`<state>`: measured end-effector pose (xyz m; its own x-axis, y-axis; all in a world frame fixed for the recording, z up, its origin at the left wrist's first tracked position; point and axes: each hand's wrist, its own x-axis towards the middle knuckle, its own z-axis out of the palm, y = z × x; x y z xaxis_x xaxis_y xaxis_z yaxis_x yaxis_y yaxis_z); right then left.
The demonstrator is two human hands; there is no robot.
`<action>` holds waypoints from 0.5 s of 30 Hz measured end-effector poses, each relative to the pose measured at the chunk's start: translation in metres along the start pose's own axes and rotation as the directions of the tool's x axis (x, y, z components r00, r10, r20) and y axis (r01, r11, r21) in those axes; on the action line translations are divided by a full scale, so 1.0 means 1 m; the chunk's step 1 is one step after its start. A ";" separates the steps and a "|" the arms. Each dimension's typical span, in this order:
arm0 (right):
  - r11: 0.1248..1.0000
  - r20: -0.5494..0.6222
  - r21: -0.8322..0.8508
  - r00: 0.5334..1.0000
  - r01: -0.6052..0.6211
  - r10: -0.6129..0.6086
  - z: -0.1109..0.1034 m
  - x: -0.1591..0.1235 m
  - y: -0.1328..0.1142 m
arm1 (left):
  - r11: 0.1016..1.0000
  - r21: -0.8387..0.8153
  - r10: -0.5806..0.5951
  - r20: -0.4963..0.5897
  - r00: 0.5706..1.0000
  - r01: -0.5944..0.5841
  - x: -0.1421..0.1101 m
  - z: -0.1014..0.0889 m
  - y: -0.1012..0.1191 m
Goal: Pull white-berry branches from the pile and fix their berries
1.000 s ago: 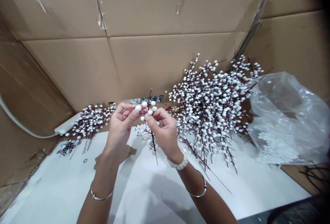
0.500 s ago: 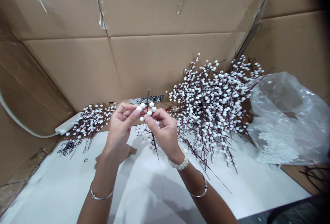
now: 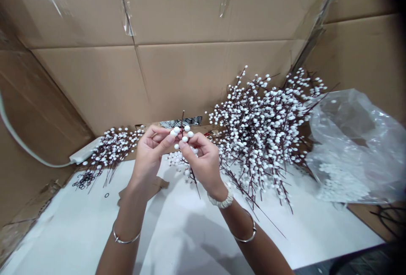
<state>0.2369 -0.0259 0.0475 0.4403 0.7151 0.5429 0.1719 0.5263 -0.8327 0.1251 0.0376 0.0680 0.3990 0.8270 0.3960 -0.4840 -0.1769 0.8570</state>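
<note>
Both hands hold one artificial berry stem (image 3: 182,119), dark brown with white berries, above the middle of the table. My left hand (image 3: 151,150) pinches white berries at the stem's left side between thumb and fingers. On the other side, my right hand (image 3: 204,159) is closed on the stem, its thumb beside a lower berry. The stem's bare tip points up between the hands. Fingers hide part of it. Behind and below the right hand, more white berries (image 3: 177,159) and a thin stem end show over the tabletop.
A large heap of white-berry stems (image 3: 263,127) fills the right back. Beside it lies a clear plastic bag (image 3: 358,140) of white berries. A smaller bunch (image 3: 114,146), black rings (image 3: 85,179) and a cardboard scrap (image 3: 155,188) are at left. Cardboard walls (image 3: 190,72) enclose the table.
The hands keep their grip on the berry stem almost unmoved. The lower stem end has shifted slightly right, and the whole view has moved a little.
</note>
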 end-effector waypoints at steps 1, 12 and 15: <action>1.000 -0.004 0.005 1.000 -0.003 0.003 0.000 0.000 0.000 | 1.000 0.010 0.006 0.000 1.000 -0.006 0.000 0.000 0.000; 0.999 -0.017 0.039 1.000 0.000 0.001 0.003 -0.002 -0.002 | 0.989 0.132 0.068 0.038 0.997 -0.072 -0.002 -0.006 0.000; 0.996 -0.002 0.085 1.000 0.000 0.001 0.002 -0.001 -0.002 | 0.983 0.164 0.078 0.055 0.995 -0.086 -0.003 -0.005 0.003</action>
<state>0.2341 -0.0263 0.0485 0.4419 0.7147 0.5422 0.0965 0.5630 -0.8208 0.1182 0.0374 0.0673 0.4017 0.7803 0.4794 -0.3822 -0.3329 0.8620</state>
